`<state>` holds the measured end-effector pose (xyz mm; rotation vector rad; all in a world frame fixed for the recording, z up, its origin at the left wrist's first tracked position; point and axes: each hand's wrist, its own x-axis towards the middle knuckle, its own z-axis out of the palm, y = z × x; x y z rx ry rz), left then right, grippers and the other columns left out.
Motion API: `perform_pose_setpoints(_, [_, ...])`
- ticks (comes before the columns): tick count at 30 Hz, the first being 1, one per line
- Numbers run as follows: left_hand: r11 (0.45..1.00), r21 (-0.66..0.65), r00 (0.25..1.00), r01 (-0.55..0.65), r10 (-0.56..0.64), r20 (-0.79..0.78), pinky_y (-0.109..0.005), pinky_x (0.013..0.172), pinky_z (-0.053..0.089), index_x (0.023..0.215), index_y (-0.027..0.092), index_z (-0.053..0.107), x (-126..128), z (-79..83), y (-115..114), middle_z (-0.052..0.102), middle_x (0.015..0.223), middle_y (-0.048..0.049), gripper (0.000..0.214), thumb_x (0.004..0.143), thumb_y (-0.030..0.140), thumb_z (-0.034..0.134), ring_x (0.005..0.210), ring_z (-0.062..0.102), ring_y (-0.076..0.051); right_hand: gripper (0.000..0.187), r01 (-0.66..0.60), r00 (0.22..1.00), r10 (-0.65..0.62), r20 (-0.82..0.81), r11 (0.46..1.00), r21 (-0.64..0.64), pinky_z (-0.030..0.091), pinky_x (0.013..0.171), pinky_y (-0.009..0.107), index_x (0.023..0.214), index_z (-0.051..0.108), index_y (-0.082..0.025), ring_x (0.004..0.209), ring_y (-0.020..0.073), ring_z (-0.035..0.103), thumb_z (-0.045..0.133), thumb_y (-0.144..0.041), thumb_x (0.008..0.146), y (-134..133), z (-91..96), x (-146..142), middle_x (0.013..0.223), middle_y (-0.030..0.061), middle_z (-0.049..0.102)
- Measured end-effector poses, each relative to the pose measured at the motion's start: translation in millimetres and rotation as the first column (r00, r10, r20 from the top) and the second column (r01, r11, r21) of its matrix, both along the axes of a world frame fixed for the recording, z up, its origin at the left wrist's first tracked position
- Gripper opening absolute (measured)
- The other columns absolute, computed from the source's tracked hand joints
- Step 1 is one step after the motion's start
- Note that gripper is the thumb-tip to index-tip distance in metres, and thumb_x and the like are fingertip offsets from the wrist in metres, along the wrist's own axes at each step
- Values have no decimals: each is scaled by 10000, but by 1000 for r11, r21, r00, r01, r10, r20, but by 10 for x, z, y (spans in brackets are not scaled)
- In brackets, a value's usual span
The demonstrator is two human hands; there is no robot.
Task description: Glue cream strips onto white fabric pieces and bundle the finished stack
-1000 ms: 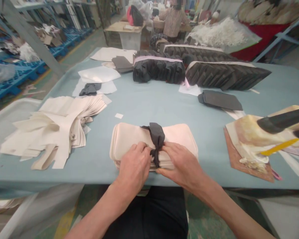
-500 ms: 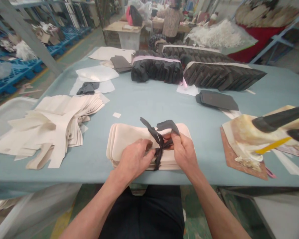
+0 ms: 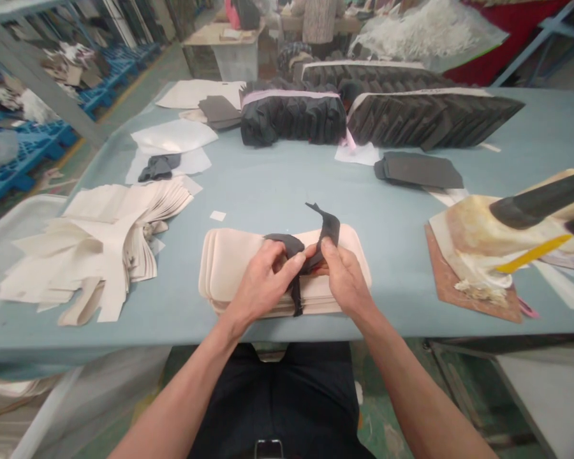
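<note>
A stack of cream-coloured flat pieces (image 3: 232, 268) with rounded corners lies near the table's front edge. A black fabric strip (image 3: 331, 226) goes around its middle, with one loose end standing up and a tail hanging over the front. My left hand (image 3: 263, 277) pinches the strip on the left side of the crossing. On the other side my right hand (image 3: 347, 274) grips the strip between thumb and fingers, below its raised end. Fingers cover the crossing, so whether it is knotted cannot be seen.
Cream cut pieces (image 3: 110, 236) are heaped at the left. Dark bundled pieces (image 3: 291, 121) line the back, with a dark flat stack (image 3: 418, 171) nearer. At right are a yellow-handled tool (image 3: 533, 254) and a brown board (image 3: 452, 287). A person (image 3: 318, 19) is far behind.
The strip's ends have shifted: one loop now bends under my left hand, and the other end rises above my right hand. The view has tilted slightly downward.
</note>
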<state>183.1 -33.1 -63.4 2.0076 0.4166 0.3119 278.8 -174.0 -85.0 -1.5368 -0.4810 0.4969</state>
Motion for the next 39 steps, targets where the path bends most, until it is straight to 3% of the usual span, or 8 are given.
perform_pose_setpoints(3, [999,-9,999,38,-38,26,-300,683,425,723,226,484,135,-70,15,523,756,-12,404,1013,504,436,736,520,-175,691,40,999,-40,-18,999,9,633,694,320,837,741,-194,742,214,729,528,-845,923,-37,-11,16,841,79,770])
perform_pose_setpoints(7, [999,27,1000,-27,27,-13,-308,615,318,675,239,414,243,-237,-25,441,628,19,408,1033,433,432,624,433,-166,666,85,992,-87,92,996,25,610,641,268,828,743,-193,750,193,719,496,-794,973,-38,50,-18,863,81,772])
perform_pose_setpoints(13, [992,77,994,-99,103,-45,-320,639,327,709,255,440,222,-300,-49,519,634,5,411,1077,417,356,628,519,-188,569,85,986,-97,137,992,89,548,618,262,764,708,-213,738,180,689,467,-651,1033,38,201,-82,834,72,767])
perform_pose_setpoints(20, [973,131,976,-192,203,-78,-327,666,348,701,263,451,265,-320,-83,526,606,-2,396,1075,372,381,630,561,-216,531,155,984,-165,72,979,129,401,507,286,646,498,-251,530,148,497,447,-637,1008,91,244,-70,638,41,657])
perform_pose_setpoints(25, [967,94,968,-236,242,-67,-328,708,375,708,257,501,272,-337,-99,545,640,-14,379,1063,369,424,700,596,-236,571,103,993,-109,33,982,160,356,488,276,602,329,-272,518,142,443,496,-662,984,144,293,-33,533,-9,472])
perform_pose_setpoints(29, [959,-26,960,-281,281,-12,-320,703,364,679,255,451,243,-324,-119,455,599,15,383,1052,339,463,647,527,-210,558,66,998,-65,-6,996,57,293,439,249,648,405,-263,479,121,382,523,-710,961,158,297,35,532,-36,438])
perform_pose_setpoints(33, [914,-267,938,-306,338,80,-283,634,356,699,248,406,229,-344,-103,416,603,41,386,1067,362,433,586,430,-158,575,47,999,-46,22,997,-68,285,429,248,688,526,-239,454,116,380,554,-756,939,191,140,49,511,-44,452])
perform_pose_setpoints(39, [699,-674,909,-240,406,96,-225,466,334,771,228,466,267,-327,-7,521,622,45,357,1035,463,420,464,335,-93,628,21,997,-8,73,985,-170,338,489,276,660,496,-255,491,146,439,422,-798,969,310,-189,-101,513,-29,456])
